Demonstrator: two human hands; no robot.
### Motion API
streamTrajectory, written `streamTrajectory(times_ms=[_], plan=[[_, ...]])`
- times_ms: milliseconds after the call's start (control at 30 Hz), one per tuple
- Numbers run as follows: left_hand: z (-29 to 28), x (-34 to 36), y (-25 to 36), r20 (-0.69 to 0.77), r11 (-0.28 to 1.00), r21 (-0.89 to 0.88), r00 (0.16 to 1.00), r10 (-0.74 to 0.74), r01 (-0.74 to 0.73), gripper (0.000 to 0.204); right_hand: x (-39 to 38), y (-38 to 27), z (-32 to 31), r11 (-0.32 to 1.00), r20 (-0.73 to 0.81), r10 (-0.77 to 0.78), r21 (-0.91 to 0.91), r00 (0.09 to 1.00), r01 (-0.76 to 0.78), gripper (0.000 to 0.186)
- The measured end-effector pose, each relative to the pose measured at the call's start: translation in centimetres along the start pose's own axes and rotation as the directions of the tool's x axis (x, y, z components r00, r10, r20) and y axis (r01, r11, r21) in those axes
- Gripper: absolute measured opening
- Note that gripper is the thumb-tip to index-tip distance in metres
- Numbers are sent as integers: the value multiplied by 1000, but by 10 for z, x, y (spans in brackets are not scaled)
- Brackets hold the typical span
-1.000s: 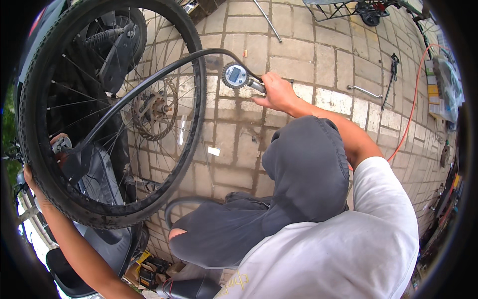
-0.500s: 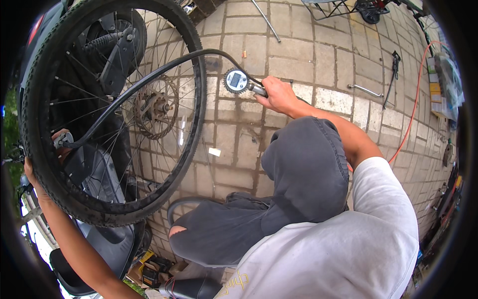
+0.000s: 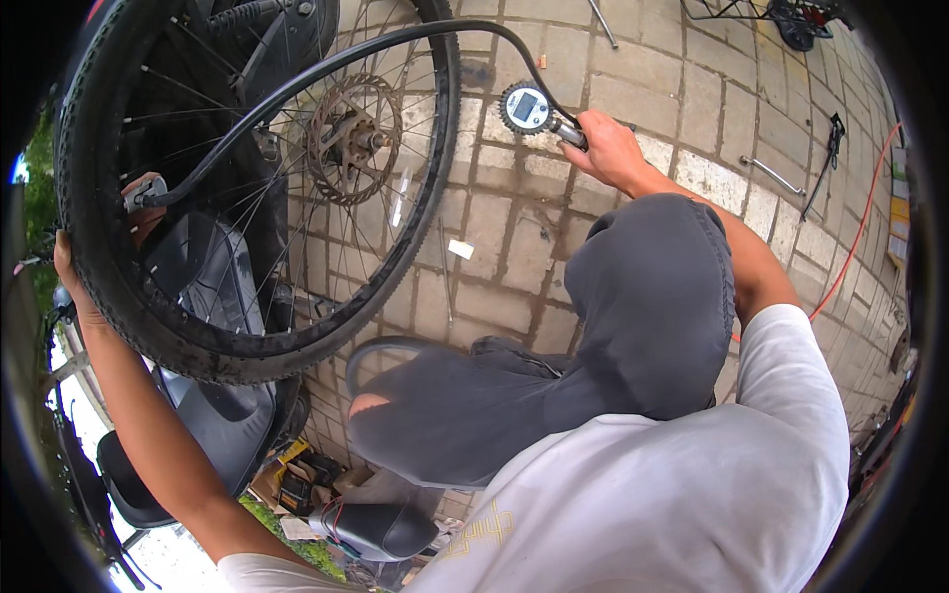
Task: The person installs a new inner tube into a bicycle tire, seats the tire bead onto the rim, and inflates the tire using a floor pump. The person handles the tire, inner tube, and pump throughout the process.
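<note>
A bicycle wheel (image 3: 255,348) with a knobbly black tire, spokes and a brake disc (image 3: 331,148) stands at the left. My left hand (image 3: 150,219) reaches round the tire, its fingers closed about the metal air chuck (image 3: 145,194) at the inner side of the rim; the tire hides part of the hand. From the chuck a black hose (image 3: 326,67) arches across the wheel to a tire inflator (image 3: 567,132) with a round digital gauge (image 3: 526,108). My right hand (image 3: 610,150) is wrapped round the inflator's handle, above the paving and beside my raised knee.
Behind the wheel stands a dark motor scooter (image 3: 213,420). On the paving lie a metal wrench (image 3: 773,176), a black rod-like tool (image 3: 822,168), a white scrap (image 3: 461,249) and a red hose (image 3: 858,237). Boxes (image 3: 301,484) sit at the lower left.
The view has shifted, so the wheel, inflator and floor appear farther right and higher. Both hands keep their holds on the chuck and the inflator.
</note>
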State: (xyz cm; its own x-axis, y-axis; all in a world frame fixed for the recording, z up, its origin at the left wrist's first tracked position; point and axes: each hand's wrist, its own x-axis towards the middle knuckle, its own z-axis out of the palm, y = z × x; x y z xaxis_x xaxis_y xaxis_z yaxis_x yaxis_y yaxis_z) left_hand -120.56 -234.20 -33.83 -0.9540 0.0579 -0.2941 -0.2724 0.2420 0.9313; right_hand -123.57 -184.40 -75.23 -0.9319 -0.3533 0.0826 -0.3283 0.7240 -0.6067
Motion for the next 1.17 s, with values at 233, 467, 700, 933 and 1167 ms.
streamTrajectory(times_ms=[233, 467, 700, 933, 1167], plan=[[7, -7, 5, -29, 999, -31, 999, -14, 13, 101, 2, -8, 2, 1000, 84, -3, -28, 996, 5, 49], [10, -2, 7, -48, 999, -43, 999, -14, 12, 97, -1, -8, 2, 1000, 55, -14, -19, 998, 15, 49], [-2, -14, 1, -25, 999, 6, 999, 36, -35, 91, 1, -9, 0, 1000, 126, -14, -12, 992, 16, 51], [-19, -17, 1, -120, 1000, -1, 993, 14, -14, 92, 0, -9, -5, 1000, 133, -25, -9, 991, 26, 51], [-3, -11, 4, -10, 1000, 18, 1000, 25, -25, 91, 2, -6, -2, 999, 185, 38, 4, 982, -40, 43]])
